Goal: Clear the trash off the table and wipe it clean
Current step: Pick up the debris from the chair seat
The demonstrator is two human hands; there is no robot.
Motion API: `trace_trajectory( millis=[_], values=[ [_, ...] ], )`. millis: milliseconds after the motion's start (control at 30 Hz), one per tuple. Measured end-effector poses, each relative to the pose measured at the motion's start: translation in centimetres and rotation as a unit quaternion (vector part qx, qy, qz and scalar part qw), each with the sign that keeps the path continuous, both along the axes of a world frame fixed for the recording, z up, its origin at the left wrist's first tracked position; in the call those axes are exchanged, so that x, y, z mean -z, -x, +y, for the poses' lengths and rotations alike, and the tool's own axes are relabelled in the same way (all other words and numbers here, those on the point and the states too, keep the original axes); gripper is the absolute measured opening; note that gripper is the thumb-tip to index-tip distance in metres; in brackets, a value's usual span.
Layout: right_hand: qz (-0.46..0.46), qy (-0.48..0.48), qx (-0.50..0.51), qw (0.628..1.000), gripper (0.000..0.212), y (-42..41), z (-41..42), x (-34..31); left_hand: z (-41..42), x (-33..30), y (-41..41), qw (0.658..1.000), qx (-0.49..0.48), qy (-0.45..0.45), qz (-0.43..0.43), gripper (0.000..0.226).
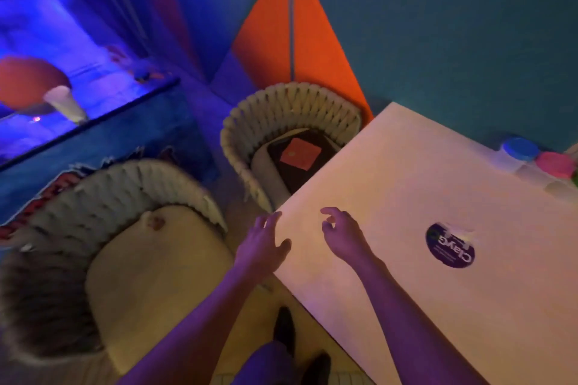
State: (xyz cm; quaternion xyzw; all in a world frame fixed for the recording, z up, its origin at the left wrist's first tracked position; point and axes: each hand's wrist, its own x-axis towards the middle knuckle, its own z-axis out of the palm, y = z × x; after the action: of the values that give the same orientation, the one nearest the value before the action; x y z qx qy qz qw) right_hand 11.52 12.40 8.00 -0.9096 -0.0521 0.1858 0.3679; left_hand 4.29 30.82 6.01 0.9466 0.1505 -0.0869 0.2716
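A pale square table (406, 184) fills the right half of the view. A round dark purple sticker (450, 245) with a torn white patch at its top lies on it. My left hand (261, 247) hovers at the table's near left edge with fingers spread and holds nothing. My right hand (342, 234) is over the tabletop just right of it, fingers loosely curled and empty. Small tubs with a blue lid (519, 148) and a pink lid (556, 164) stand at the table's far right edge.
Two woven chairs stand left of the table: a near one (125, 228) with a cream cushion, a far one (291, 122) holding a dark cushion with an orange square (300, 153). My feet (284, 328) show below. A blue-lit counter (78, 97) with a white cup (64, 103) lies far left.
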Motion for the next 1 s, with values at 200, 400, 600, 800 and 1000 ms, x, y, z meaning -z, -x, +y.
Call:
trace_trajectory(
  millis=[200, 400, 600, 800, 1000],
  values=[
    [0.011, -0.009, -0.118, 0.993, 0.032, 1.7, 8.5, -0.9, 6.6, 0.2, 5.1, 0.993, -0.111, 0.025, -0.001, 0.07],
    [0.021, -0.002, -0.218, 0.976, 0.033, 2.5, 18.1, -0.5, 13.6, 1.6, 8.4, 0.978, -0.205, 0.039, 0.017, 0.068],
    [0.052, 0.039, -0.277, 0.959, 0.033, 1.9, 28.4, 1.6, 22.6, 4.4, 9.9, 0.955, -0.282, 0.079, 0.046, 0.069],
    [0.089, 0.06, -0.282, 0.953, 0.031, 0.1, 37.2, 7.1, 31.5, 7.9, 9.5, 0.938, -0.322, 0.108, 0.07, 0.068],
    [0.116, 0.088, -0.283, 0.948, 0.036, -1.5, 43.9, 10.6, 39.0, 11.5, 7.8, 0.927, -0.349, 0.107, 0.082, 0.063]
  ],
)
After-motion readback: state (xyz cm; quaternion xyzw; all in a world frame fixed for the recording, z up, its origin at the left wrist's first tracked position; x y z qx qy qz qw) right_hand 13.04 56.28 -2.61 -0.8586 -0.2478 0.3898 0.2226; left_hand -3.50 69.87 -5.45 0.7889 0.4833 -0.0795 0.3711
